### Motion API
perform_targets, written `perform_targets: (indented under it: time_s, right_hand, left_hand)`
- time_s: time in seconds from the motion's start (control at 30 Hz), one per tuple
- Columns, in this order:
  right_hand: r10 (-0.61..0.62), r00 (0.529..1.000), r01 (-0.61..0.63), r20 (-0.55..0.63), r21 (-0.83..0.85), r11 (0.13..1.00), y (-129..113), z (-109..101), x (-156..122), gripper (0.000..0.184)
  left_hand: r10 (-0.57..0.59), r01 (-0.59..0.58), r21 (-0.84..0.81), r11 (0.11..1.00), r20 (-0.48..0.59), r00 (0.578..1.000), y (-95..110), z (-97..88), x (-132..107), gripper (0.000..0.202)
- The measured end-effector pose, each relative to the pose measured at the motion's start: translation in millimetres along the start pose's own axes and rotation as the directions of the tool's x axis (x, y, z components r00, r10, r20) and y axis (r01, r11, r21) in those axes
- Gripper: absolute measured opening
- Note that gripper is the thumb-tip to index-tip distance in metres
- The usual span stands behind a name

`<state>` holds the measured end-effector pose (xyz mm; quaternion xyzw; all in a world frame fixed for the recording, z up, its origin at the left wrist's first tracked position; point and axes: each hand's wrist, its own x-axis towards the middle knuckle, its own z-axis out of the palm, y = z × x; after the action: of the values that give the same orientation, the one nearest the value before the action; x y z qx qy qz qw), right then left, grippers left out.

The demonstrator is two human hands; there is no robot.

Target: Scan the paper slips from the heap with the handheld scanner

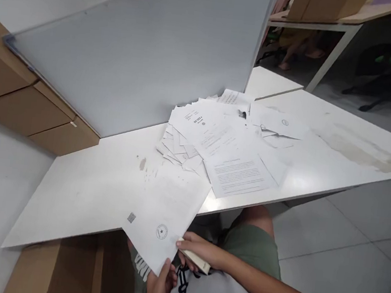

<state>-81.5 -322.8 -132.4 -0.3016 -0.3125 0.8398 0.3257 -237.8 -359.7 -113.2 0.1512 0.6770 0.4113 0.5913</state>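
A white sheet of paper (164, 204) with a round star stamp and a square code hangs partly over the table's near edge. My left hand (162, 279) pinches its near corner, thumb on top. In my right hand (197, 250) is a slim cream stapler (198, 262), its tip at the sheet's right edge. Whether its jaws enclose the paper cannot be made out. Beyond the sheet, a heap of loose printed papers (214, 134) spreads over the table, with one text page (239, 177) lying nearest me.
The white table (80, 199) has brownish stains at its right end. A whiteboard (150, 52) stands along its back. Cardboard boxes (54, 111) are at the left, and another box (51, 262) sits below the table. Part of a person (286, 58) shows at another desk behind.
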Motion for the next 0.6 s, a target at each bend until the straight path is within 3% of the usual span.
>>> perform_targets:
  time_s: [0.33,0.5,0.6]
  right_hand:
    - [-0.143,0.985,0.149,-0.093,0.055,0.987,-3,3,-2,0.051]
    - [-0.18,0.98,0.181,-0.088,0.003,0.984,-6,1,-2,0.053]
    - [-0.217,0.976,0.217,-0.025,0.003,0.976,-12,-3,-4,0.055]
  left_hand:
    - [-0.03,0.017,0.089,0.996,0.143,0.989,10,10.5,-7,0.061]
    - [0.012,-0.027,0.087,0.996,0.165,0.986,7,9.1,-2,0.055]
    - [0.11,-0.117,0.027,0.993,0.17,0.979,7,6.6,7,0.049]
